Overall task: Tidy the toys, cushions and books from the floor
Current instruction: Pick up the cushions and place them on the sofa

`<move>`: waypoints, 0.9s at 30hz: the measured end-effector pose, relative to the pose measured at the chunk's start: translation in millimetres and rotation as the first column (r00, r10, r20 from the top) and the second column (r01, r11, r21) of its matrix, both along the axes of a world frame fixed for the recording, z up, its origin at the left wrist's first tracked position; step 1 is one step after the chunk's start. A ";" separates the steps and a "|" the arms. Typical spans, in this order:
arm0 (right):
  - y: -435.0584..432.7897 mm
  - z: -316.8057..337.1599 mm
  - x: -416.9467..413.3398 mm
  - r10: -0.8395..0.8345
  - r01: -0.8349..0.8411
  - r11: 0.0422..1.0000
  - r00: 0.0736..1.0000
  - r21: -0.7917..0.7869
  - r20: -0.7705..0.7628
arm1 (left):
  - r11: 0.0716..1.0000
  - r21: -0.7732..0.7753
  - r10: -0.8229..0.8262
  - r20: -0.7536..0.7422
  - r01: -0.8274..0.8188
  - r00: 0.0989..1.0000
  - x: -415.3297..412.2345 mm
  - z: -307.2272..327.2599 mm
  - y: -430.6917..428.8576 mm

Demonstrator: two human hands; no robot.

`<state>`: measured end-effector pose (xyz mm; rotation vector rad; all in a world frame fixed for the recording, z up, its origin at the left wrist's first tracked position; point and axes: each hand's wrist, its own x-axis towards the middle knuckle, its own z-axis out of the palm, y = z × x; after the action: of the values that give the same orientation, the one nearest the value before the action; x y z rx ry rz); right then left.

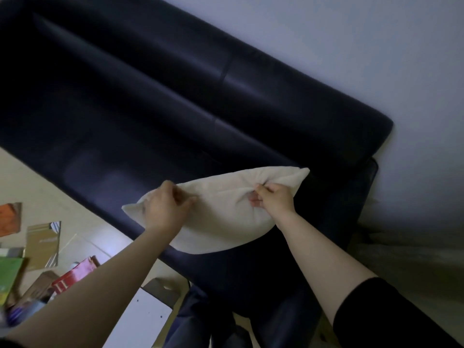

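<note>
A soft cream cushion [221, 222], shaped like a fat pillow, is up off the floor. It is over the seat of the big dark blue leather sofa [150, 96], at the end by the sofa's arm [364, 187]. I cannot tell if its bottom edge touches the seat or hangs just above it.

Both hands hold the cushion by its top edge. The left hand [167, 207] pinches the edge close to the pointy left corner. The right hand [276, 198] has a bunch of the cloth squeezed in its fingers, and the cloth wrinkles up around them. This hand is a little past the middle, toward the other corner.

The long way of the cushion runs from the low left corner up to the high right corner. That is almost the same way the front edge of the seat runs. The back of the sofa is past the cushion, away from the person. The right hand is the one nearer the sofa's arm, and the left hand is nearer the pale floor [37, 182].

I think the next move is to push the cushion away from the body and lean it on the sofa back.

Some flat books with bright covers [44, 244] lie on the floor to the left, well apart from the hands. They are not picked up yet.
</note>
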<state>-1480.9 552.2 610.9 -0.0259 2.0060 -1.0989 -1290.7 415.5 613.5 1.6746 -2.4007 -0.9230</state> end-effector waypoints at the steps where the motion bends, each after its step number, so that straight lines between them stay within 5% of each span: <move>1: -4.6 1.7 -1.4 0.041 -0.040 0.999 0.998 0.028 -0.042 | 0.981 -0.134 -0.135 0.032 0.138 0.990 4.0 -2.5 -4.8; 4: -4.4 -5.3 -2.0 0.221 -0.201 0.964 0.969 0.174 -0.108 | 0.867 -0.180 -0.391 0.335 0.465 0.857 18.8 -15.0 -26.2; 9: 18.3 -18.1 17.2 0.297 -0.285 0.923 0.955 0.260 -0.008 | 0.902 -0.035 -0.361 0.483 0.430 0.798 28.6 -24.4 -51.2; 16: 9.6 -22.4 29.4 0.254 -0.262 0.952 0.965 0.158 0.069 | 0.974 0.059 -0.227 0.220 0.219 0.949 55.8 -36.5 -45.1; 22: -11.8 -29.6 40.3 0.217 -0.226 0.968 0.972 0.107 0.088 | 0.978 0.071 -0.200 0.033 0.197 0.979 42.3 -29.0 -33.4; 27: -11.2 -21.0 30.2 0.125 -0.127 0.991 0.991 0.050 0.045 | 0.925 0.185 -0.320 -0.094 0.333 0.943 12.5 -7.0 -20.3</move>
<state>-1450.7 541.1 589.9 -0.1005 1.9673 -0.9592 -1278.2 395.1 606.5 1.2898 -2.6722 -1.2789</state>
